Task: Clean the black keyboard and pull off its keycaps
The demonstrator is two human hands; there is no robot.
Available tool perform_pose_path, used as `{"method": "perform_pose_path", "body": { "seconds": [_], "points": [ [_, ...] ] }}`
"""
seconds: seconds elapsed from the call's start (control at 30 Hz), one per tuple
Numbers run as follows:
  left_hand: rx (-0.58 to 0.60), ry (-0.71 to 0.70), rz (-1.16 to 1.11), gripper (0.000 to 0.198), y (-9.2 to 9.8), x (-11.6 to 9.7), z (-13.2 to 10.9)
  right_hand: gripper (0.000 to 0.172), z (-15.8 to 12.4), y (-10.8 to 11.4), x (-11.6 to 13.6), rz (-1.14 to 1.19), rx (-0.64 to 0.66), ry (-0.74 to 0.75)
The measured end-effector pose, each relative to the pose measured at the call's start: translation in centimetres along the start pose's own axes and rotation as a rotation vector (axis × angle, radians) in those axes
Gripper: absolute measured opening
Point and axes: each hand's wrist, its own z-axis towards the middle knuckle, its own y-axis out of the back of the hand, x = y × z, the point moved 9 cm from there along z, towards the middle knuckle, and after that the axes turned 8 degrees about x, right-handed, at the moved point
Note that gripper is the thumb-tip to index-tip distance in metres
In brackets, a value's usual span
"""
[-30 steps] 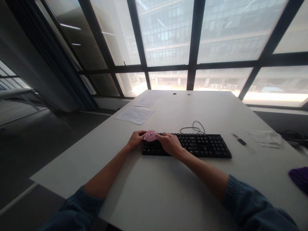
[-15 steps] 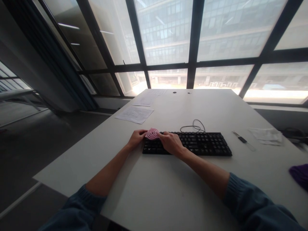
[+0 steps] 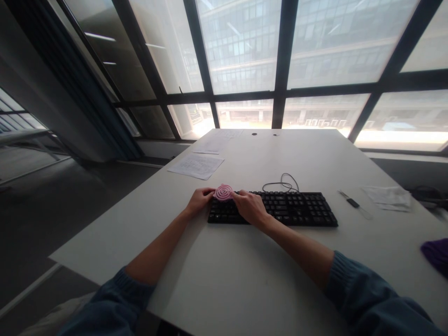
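A pink round brush (image 3: 223, 192) with spiral rings on its face is held above the left end of a black keyboard (image 3: 296, 208). Short bristles show along its lower edge. My left hand (image 3: 201, 200) has its fingers closed on the left edge of the brush. From the other side, my right hand (image 3: 250, 206) grips the right edge, with the rest of that hand over the keyboard. Whether the bristles touch the keys cannot be made out. Part of the left keys is hidden under the brush and my right hand.
Behind the keyboard lies a looped black cable (image 3: 282, 183). Printed papers (image 3: 196, 166) are at the back left of the white table (image 3: 252, 275). To the right are a thin tool with a black grip (image 3: 352, 202), a white cloth (image 3: 387, 198) and purple fabric (image 3: 436, 254).
The brush has shifted slightly to the right and away from me, with both hands still on it. The keyboard stays in place.
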Motion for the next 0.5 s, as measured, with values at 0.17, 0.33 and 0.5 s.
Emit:
{"method": "perform_pose_path", "body": {
  "seconds": [0.17, 0.33, 0.5],
  "points": [
    [-0.012, 0.004, -0.004, 0.036, 0.1, -0.2, -0.03, 0.039, -0.06, 0.09, -0.12, -0.002, -0.002, -0.005],
    [-0.012, 0.005, -0.01, 0.037, 0.01, -0.21, 0.05, 0.038, 0.02, 0.22, -0.03, -0.009, -0.007, 0.002],
    [-0.007, -0.003, -0.008, 0.036, -0.02, -0.44, -0.06, 0.04, 0.08, 0.13, 0.5, 0.001, -0.002, 0.055]
  ]
}}
